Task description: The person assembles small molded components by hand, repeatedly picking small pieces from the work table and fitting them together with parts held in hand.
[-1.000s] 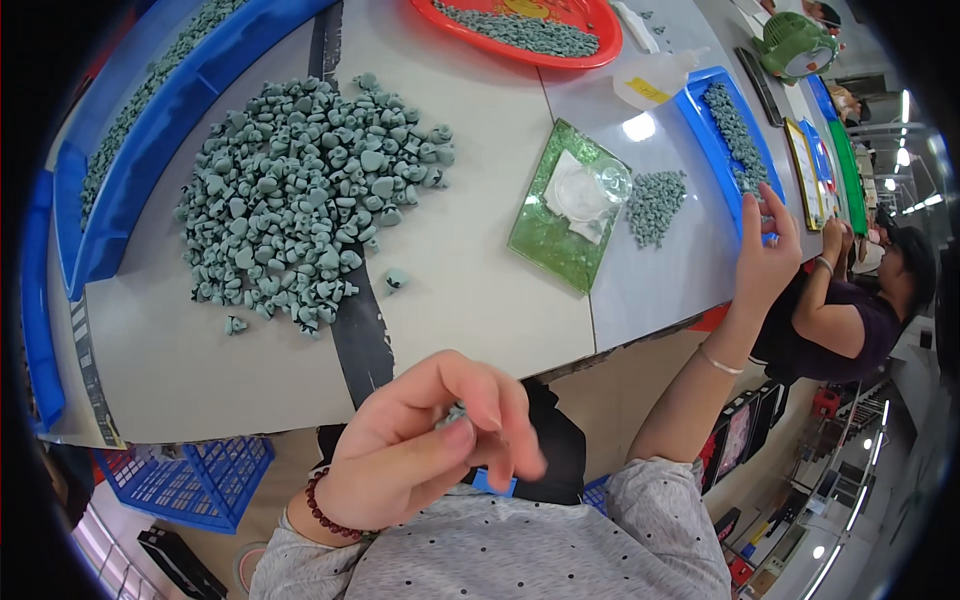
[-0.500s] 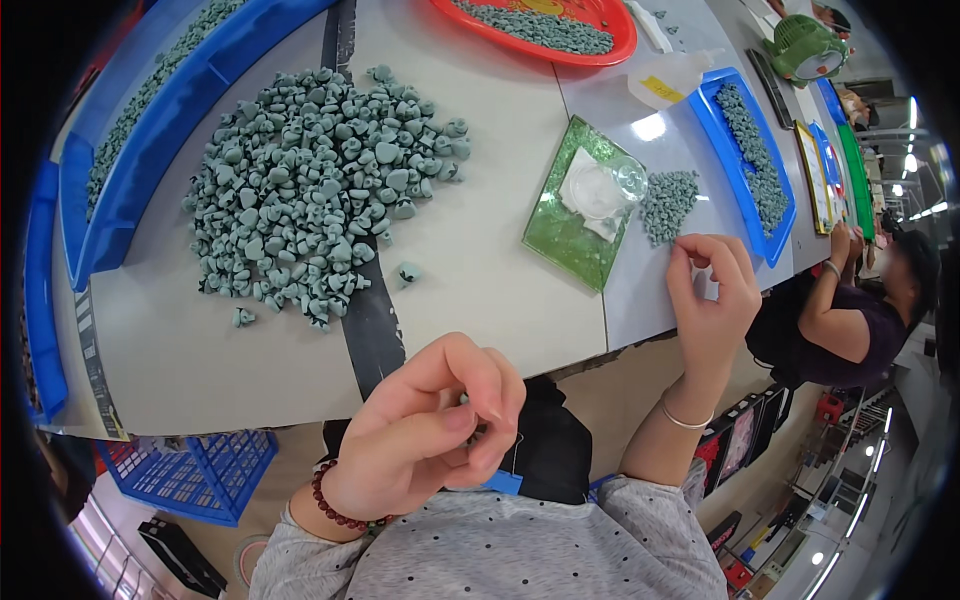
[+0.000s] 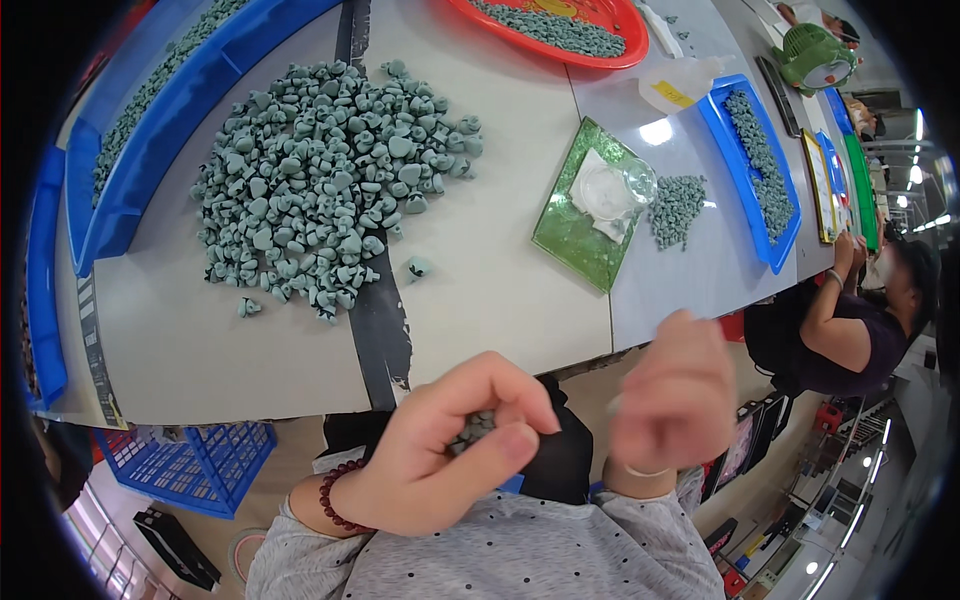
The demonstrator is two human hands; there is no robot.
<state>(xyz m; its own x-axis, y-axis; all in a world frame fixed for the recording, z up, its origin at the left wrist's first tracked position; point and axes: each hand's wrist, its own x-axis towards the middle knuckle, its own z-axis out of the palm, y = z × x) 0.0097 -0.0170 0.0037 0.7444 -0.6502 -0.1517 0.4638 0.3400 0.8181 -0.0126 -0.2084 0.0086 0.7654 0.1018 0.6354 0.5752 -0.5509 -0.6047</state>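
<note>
Head view: the right hand (image 3: 675,395) has pulled back from the far-right blue tray (image 3: 745,165) and now sits close beside the left hand (image 3: 455,450). It's blurred, so I can't tell its grip. The left hand is curled around a small grey-green piece (image 3: 472,428), near the counter (image 3: 500,290) edge, so assembly probably resumes.

right hand (image 3: 675,395) motion-blurred, grey-green piece (image 3: 472,430) mostly hidden in left hand (image 3: 450,455), possibly several, red tray (image 3: 560,30) cut off
</note>
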